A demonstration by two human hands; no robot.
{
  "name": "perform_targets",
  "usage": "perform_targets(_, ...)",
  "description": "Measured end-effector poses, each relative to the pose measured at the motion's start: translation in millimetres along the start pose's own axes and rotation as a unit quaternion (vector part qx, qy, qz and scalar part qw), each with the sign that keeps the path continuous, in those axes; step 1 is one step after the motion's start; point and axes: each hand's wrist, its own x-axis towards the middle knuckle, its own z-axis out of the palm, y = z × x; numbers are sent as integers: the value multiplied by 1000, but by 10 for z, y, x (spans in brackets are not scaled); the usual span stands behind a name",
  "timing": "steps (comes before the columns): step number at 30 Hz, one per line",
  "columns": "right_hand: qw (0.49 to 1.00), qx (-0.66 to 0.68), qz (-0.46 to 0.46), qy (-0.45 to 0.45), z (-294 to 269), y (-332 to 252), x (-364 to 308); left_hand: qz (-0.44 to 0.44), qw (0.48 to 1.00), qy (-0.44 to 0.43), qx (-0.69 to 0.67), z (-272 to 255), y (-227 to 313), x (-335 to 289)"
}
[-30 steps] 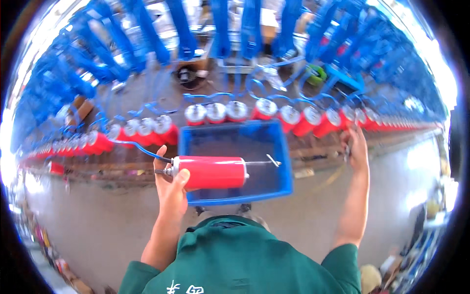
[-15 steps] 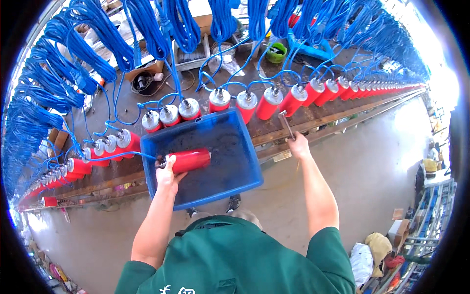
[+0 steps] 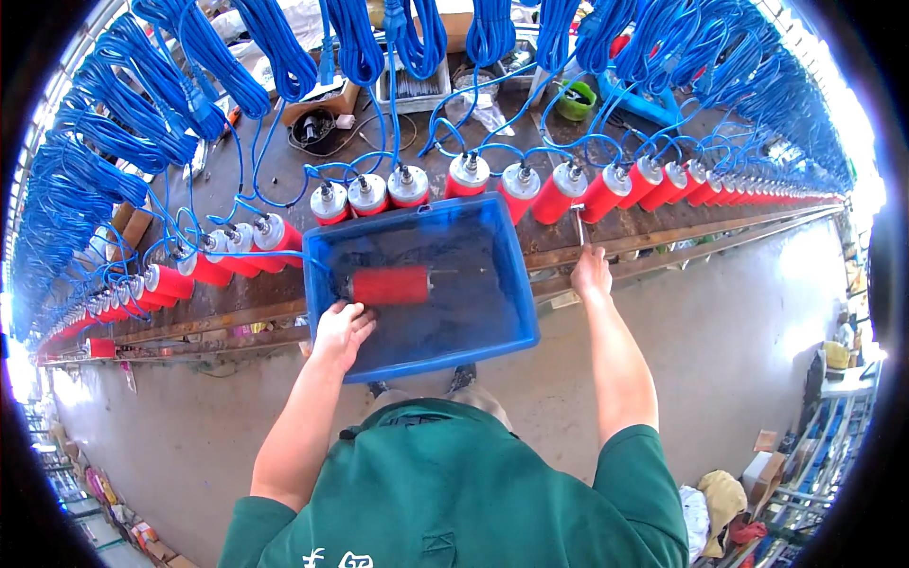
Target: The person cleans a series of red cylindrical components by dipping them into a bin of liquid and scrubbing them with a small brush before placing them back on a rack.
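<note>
A red cylinder with a blue cable at its left end lies on its side in a blue plastic tub. My left hand is at the tub's near left side, just below the cylinder, its fingers apart and holding nothing. In my right hand, to the right of the tub, is a slim metal hand tool with a short crosswise head. The tool's head is close to the row of upright red cylinders, which have silver caps and blue cables; whether it touches one I cannot tell.
Coiled blue cables hang in a row above the dark workbench. More red cylinders line the bench's front edge on both sides. A green bowl and a black bowl sit farther back. Sacks and boxes lie at the lower right.
My left hand has let go of the red cylinder, which now lies lower in the tub. The tool in my right hand has turned more upright. The whole view has shifted slightly.
</note>
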Motion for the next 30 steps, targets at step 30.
perform_targets(30, 932, 272, -122, 206, -175, -1146, -1636, 501, 675, -127, 527, -280, 142, -670)
